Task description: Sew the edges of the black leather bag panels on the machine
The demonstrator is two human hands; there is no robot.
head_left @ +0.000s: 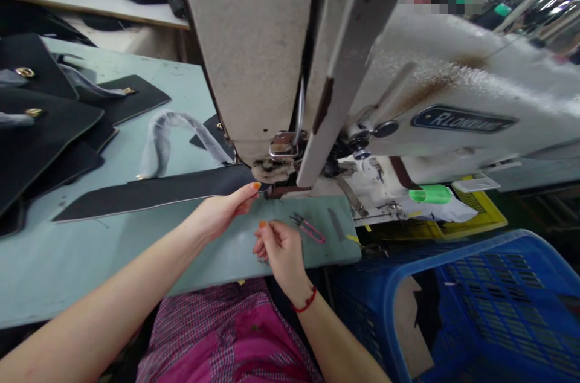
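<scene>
A black leather panel (167, 189) lies on the pale green table, its right end beside the needle area of a white sewing machine (254, 45). My left hand (229, 209) pinches the front edge of this panel, thumb on top, close to the presser foot. A plastic-wrapped handle (174, 123) arches up behind the panel. My right hand (281, 250) is above the table nearer to me, its fingers curled together; what they hold, if anything, is hidden. Just right of it lie pink thread snips (308, 229).
Several black leather pieces (49, 123) with gold fittings and wrapped handles are stacked at the left. A blue plastic basket (394, 286) with scraps stands at the lower right, a yellow crate (492, 214) behind it. A green spool (430, 194) rests under the machine arm.
</scene>
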